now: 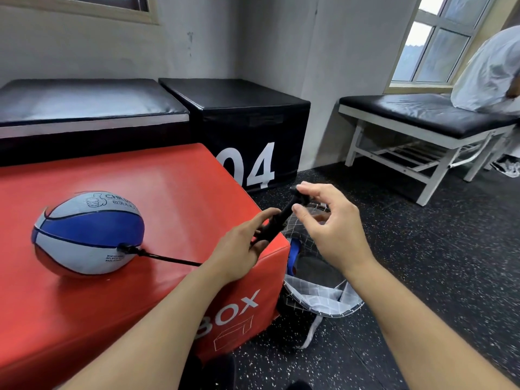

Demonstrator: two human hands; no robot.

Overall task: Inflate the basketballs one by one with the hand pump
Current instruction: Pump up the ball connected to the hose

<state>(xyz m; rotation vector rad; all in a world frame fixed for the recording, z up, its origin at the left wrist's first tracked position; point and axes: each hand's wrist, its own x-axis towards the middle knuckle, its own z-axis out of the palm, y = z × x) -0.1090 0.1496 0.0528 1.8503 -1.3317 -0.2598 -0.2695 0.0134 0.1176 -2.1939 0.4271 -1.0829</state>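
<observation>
Basketball (88,233), still soft and squashed, lies at left on the red box (174,175), its valve facing right where the hose (168,258) plugs in. Left hand (242,249) grips the hand pump (277,223) barrel over the box's near-right corner, likely to brace it. Pump's long axis slants from near-left up to far-right, handle end far-right, pinched by the right hand (329,223).

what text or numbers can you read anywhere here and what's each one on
"04", large white digits, on the front of the black padded box.
"BOX", white letters, partly hidden by the left arm, on the side of the red padded box.
"CHIL…", cut off by the curve, on top of the blue, grey and red basketball.
Characters under it and small print near the valve: too blurred to read.
</observation>
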